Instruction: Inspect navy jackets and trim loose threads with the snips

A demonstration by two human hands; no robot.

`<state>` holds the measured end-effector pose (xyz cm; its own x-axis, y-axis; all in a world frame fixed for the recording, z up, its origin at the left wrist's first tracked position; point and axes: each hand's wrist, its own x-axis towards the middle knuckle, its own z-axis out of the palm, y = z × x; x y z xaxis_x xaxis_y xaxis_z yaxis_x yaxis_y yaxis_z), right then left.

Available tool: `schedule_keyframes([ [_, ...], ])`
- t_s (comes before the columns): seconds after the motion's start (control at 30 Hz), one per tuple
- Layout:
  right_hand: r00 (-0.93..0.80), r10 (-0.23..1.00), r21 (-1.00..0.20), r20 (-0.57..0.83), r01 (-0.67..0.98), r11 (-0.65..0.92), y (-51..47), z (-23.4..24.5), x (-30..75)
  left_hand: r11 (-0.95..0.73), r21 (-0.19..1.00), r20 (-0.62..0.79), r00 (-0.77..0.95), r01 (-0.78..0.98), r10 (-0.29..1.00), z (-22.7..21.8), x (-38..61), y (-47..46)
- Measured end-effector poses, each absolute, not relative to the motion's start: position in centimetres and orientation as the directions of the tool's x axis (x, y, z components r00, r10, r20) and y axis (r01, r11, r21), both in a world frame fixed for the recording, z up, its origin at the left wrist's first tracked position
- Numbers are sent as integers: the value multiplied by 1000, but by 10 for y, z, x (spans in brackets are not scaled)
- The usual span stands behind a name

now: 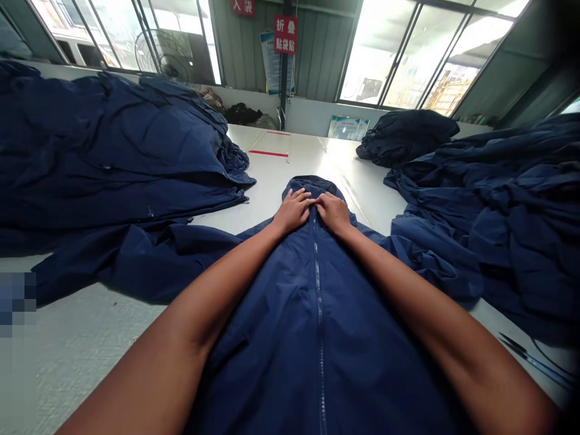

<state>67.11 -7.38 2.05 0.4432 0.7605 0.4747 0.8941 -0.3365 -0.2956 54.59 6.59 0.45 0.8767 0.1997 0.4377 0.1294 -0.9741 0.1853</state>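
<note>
A navy blue hooded jacket [281, 314] lies front up on the table before me, its long zipper [319, 302] running down the middle and looking closed. My left hand [293, 211] rests on the jacket just below the hood [312, 181], fingers spread over the fabric beside the zipper's top. On the other side of the zipper, my right hand [334, 212] has its fingers curled in, pinching the jacket at the zipper's upper end. The fingertips of both hands nearly meet there. Whether a zipper pull is between them is hidden.
Large heaps of navy garments lie to the left [113, 139] and right [521, 229]; a smaller dark pile [408, 136] sits farther back. Thread snips or scissors [534, 359] lie at the right edge. The white table [272, 142] bears red tape lines. A fan [170, 63] stands near the window.
</note>
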Motion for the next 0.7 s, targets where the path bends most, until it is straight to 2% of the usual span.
schedule_keyframes([
  [0.2,390,855,-109,342,920,-376,-79,18,664,-978,192,283,950,79,132,-3,557,77],
  [0.4,266,905,-5,332,960,-280,-98,35,635,-977,198,293,946,82,139,-2,557,76],
  [0.6,131,946,37,295,988,-149,-174,48,561,-976,202,330,933,82,147,0,556,75],
  [0.7,83,954,-21,289,997,-80,-224,45,516,-975,207,316,937,87,151,1,557,74],
])
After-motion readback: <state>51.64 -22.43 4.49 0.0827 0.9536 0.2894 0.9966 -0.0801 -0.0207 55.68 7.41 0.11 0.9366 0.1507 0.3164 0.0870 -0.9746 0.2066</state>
